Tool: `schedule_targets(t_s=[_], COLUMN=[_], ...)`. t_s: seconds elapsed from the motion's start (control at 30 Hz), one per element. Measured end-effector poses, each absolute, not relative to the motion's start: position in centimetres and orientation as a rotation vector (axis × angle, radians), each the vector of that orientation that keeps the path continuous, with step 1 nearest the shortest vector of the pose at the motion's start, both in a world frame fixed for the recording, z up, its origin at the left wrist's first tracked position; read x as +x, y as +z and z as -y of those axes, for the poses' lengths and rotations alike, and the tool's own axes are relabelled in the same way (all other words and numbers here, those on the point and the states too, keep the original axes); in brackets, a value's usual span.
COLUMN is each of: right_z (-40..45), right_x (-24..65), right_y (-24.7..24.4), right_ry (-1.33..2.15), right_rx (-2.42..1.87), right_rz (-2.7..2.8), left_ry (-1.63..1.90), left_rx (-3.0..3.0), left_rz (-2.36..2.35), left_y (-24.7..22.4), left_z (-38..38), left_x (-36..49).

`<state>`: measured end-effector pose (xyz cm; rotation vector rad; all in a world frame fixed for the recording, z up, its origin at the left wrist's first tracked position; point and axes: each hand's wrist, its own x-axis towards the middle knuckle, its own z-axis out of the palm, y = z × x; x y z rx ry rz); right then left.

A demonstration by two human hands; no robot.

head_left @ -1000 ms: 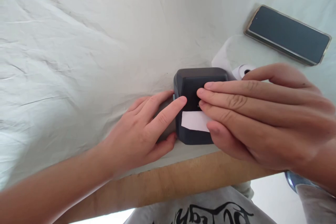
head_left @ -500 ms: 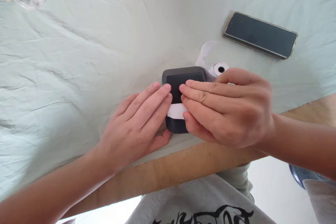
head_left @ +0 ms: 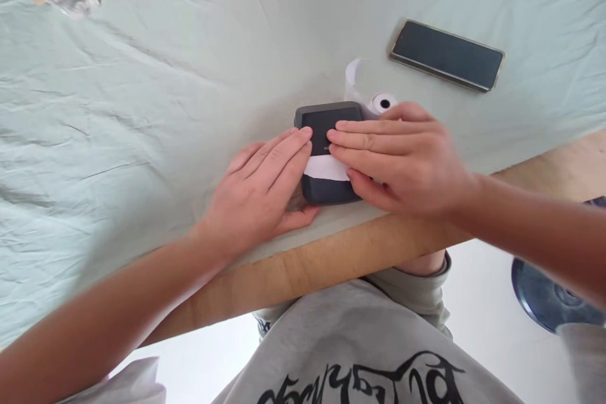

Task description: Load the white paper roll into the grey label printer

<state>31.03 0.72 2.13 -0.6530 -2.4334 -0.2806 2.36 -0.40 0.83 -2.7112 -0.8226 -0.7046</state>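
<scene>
Black mini printer is sat near the wooden table edge, pale cloth underneath. Its top is covered by the left hand and right hand, fingers laid flat; whether it's clamped can't be told. White paper strip is laid across it, paper roll just beyond its right side, smartphone farther out. Probably light, stiff, slightly slick; best held by both sides. Pale floor is seen below.
</scene>
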Motion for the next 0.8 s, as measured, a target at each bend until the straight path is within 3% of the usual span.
schedule_targets(t_s=[0.23,0.43,0.8], right_z=[2.1,1.3,0.5], right_x=[31.9,32.0,31.6], right_y=[0.5,1.7,1.9], right_ry=[-0.125,0.346,0.71], right_rx=[-0.884,-0.965,-1.053], right_rz=[2.252,2.276,2.096], left_ry=[-0.696,-0.722,-0.688], left_rx=[-2.856,-2.96,-3.06], left_rz=[0.925,1.047,1.14], left_y=[0.1,-0.3,-0.5], left_z=[0.5,0.6,0.5], left_x=[2.0,1.7,1.5])
